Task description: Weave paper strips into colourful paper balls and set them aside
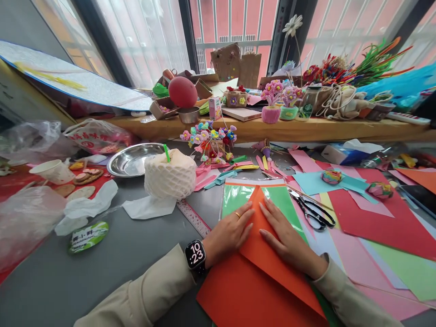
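Observation:
An orange sheet of paper [231, 290], with both sides folded inward to a point at the far end, lies on a green plastic-wrapped pack of paper [235, 197]. My left hand [231, 231] rests flat on the left flap near the point, fingers stretched out. On the right flap lies my right hand [281, 234], its fingers straight and pressed against the paper. Neither hand grasps anything. Black-handled scissors [311, 211] sit just right of the pack. A pink-marked ruler [194, 218] reaches toward my left wrist, which wears a watch.
Left of the pack stand a coconut with a green straw [170, 175] and a steel plate [127, 161]. Colored paper sheets [378, 213] cover the right side. Behind are pipe-cleaner flowers [211, 138] and a wooden ledge [153, 129] crowded with crafts. Plastic bags [30, 222] lie far left.

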Available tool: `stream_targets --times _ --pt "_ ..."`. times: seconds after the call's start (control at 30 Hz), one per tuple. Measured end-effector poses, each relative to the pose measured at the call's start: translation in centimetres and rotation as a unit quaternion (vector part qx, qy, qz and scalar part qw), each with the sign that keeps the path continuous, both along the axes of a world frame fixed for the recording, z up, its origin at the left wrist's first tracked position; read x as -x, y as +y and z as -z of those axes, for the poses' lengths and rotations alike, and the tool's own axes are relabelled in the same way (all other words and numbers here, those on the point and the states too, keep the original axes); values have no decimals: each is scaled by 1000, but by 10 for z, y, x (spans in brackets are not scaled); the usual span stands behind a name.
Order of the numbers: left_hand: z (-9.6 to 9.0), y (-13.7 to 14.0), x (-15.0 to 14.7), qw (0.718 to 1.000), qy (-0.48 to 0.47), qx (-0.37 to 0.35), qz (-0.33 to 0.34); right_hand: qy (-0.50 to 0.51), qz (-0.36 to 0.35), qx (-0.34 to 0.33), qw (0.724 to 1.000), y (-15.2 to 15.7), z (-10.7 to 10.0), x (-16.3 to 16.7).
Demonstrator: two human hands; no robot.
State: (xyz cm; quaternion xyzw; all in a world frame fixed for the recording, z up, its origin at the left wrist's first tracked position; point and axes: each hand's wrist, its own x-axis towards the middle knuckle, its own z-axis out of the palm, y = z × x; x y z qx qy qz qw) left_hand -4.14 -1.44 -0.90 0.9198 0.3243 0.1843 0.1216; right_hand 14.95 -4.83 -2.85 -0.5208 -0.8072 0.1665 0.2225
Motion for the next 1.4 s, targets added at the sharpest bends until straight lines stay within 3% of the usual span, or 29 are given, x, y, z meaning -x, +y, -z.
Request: stream_targets --times 0.2,0.4,0.67,0.93,1.17,1.4 --pt "2 5 0 998 48 19 24 14 15 -10 1000 1 3 9" --pt "3 4 -2 996 89 11 24 61 -9 35 997 0 -6 -8" --pt "5 5 -2 998 62 6 22 -28 -69 29 997 1 -7 -28" --pt "17 9 -1 994 -4 11 -108 104 -63 139 983 -2 -19 -30" --pt "15 9 0 994 -55 26 -87 241 -60 221 943 -7 -32 -28" --pt "6 8 -2 987 -68 76 -125 151 -76 179 969 -6 -22 -23"
